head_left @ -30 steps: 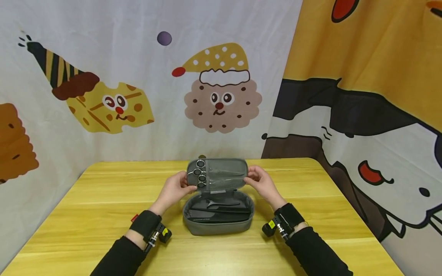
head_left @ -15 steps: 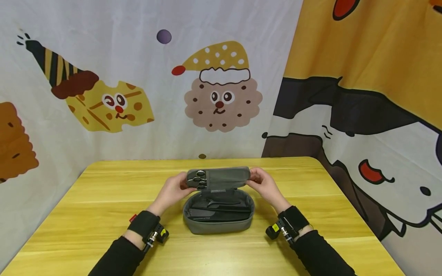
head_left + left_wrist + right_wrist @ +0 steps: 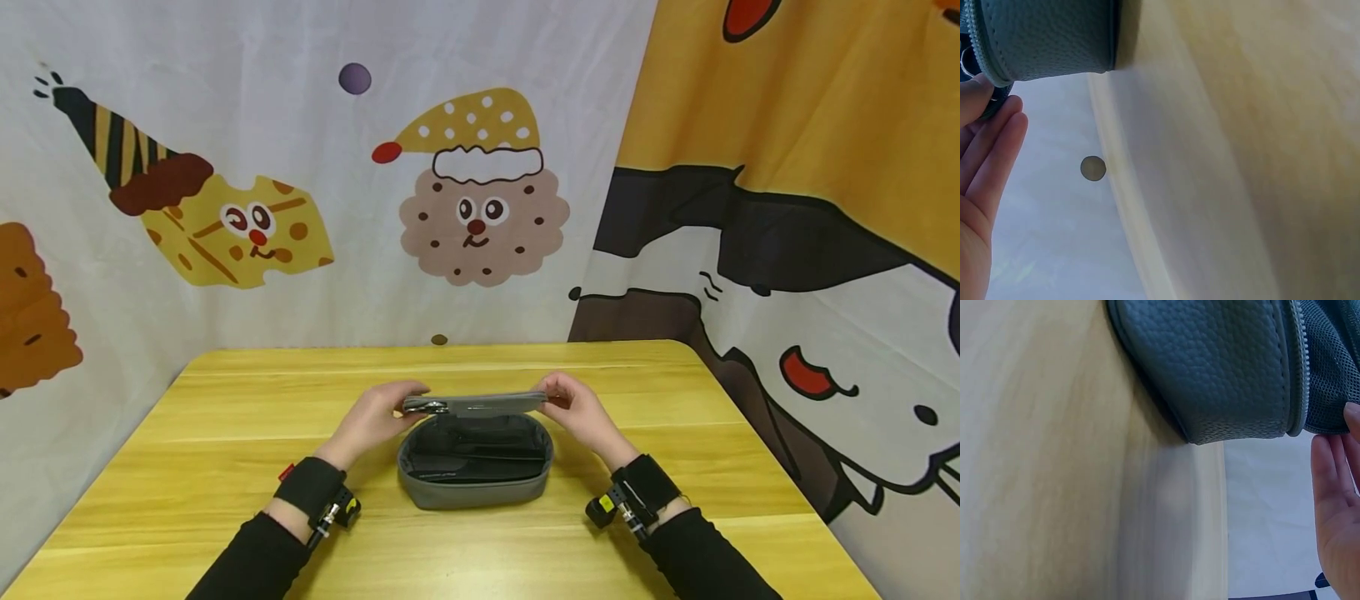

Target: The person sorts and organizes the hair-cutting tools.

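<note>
A grey zippered case (image 3: 474, 497) of pebbled leather stands on the table, its lid (image 3: 491, 405) raised at the back and seen almost edge-on. My left hand (image 3: 378, 415) pinches the lid's left end, near metal scissor handles (image 3: 426, 407) tucked in its inner pocket. At the other end, my right hand (image 3: 576, 414) holds the lid between thumb and fingers. Dark flat combs (image 3: 476, 467) lie inside the case, partly in shadow. In the right wrist view, mesh lining (image 3: 1329, 375) shows by the right thumb, beside the zipper teeth (image 3: 1300, 356).
A light wood-grain table (image 3: 247, 425) spreads around the case. Its far edge meets a hanging cloth (image 3: 300, 317) with cartoon prints, and a second patterned curtain (image 3: 750, 250) hangs at the right. Each wrist wears a black strap with a small camera.
The lid has tipped from nearly upright, with its pocket and scissors facing me, to almost level. Both hands have kept hold of its ends, and the case's inside has grown darker.
</note>
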The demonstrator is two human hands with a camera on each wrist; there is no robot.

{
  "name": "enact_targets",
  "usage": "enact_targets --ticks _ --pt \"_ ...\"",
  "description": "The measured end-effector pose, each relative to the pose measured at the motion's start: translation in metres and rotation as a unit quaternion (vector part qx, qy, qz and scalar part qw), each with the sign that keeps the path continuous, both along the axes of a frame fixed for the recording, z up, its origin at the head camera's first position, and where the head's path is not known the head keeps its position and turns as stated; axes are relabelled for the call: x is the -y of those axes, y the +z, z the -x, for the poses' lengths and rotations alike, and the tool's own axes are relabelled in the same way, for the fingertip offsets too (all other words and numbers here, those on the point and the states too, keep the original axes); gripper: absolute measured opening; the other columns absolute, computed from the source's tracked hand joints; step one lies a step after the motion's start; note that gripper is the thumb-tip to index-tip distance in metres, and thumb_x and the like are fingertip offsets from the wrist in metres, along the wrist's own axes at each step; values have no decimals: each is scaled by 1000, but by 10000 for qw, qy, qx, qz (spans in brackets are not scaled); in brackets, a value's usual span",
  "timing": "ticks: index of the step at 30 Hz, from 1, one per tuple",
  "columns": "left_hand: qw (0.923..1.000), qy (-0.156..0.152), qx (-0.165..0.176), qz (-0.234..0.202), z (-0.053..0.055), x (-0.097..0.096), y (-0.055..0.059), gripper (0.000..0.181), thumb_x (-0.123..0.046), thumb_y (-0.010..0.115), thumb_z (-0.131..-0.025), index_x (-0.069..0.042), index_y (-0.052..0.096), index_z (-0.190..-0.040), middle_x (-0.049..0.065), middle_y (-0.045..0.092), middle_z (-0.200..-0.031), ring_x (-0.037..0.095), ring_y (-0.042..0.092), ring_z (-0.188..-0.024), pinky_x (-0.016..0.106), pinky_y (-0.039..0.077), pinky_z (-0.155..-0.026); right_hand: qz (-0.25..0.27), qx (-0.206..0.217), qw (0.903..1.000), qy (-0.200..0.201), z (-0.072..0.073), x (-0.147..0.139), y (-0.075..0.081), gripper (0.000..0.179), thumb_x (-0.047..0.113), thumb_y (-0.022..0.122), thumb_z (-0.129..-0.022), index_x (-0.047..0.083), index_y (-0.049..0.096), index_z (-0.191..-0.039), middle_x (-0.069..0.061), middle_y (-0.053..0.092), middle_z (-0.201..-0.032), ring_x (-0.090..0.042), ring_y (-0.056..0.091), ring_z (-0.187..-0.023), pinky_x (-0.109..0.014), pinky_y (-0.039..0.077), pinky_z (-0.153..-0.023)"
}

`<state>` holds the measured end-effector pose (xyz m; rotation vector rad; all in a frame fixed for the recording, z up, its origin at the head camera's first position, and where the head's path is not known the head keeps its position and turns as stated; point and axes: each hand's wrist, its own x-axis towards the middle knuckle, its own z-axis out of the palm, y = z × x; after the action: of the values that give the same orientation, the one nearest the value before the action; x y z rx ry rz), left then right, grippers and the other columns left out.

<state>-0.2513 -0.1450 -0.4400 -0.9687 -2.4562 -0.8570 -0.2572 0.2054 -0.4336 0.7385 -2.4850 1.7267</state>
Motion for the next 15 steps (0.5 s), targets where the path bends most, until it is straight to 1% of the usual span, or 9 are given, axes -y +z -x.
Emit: enact_targets --ticks 3,5,7,10,13,15 --pt "9999 -61 19 160 -1 1 1 49 4 82 -76 -2 66 -122 5 70 -99 16 65 -82 30 54 -71 -77 -36 9998 194 -1 -1 0 15 -8 59 -94 4 62 -103 -11 66 -111 -25 63 -107 -33 51 -94" --pt "9996 -144 85 221 -2 1 2 54 10 81 -74 0 64 -124 5 69 -97 18 66 -82 30 55 -72 -125 -78 9995 291 -2 -2 -1 21 -13 56 -93 4 62 -103 -11 66 -113 -27 62 -110 -34 49 -97" --pt "9992 -237 48 305 -3 1 2 58 17 78 -70 2 62 -124 7 69 -98 19 67 -82 31 56 -72 -136 -127 9991 386 -2 -3 -3 25 -17 53 -92 4 62 -102 -12 65 -113 -29 61 -112 -36 49 -99" --pt "9978 -369 -256 484 -3 2 1 60 20 75 -67 3 61 -124 9 69 -98 20 67 -82 32 56 -72 -151 -212 9984 496 -1 -5 -6 29 -20 50 -90 4 61 -101 -12 65 -113 -28 61 -112 -36 49 -98" --pt "9948 -453 -627 656 -2 2 1 59 18 77 -68 3 61 -123 9 69 -96 19 67 -81 33 57 -73 -149 -293 9975 630 -2 -6 -7 27 -19 50 -91 4 60 -100 -13 64 -113 -27 61 -112 -34 50 -97" --pt "9932 -488 -770 723 -1 2 0 57 16 79 -69 2 62 -122 8 69 -96 19 67 -80 33 57 -73 -129 -339 9967 728 -3 -7 -7 26 -18 51 -92 5 60 -99 -13 64 -113 -27 61 -112 -34 50 -96"
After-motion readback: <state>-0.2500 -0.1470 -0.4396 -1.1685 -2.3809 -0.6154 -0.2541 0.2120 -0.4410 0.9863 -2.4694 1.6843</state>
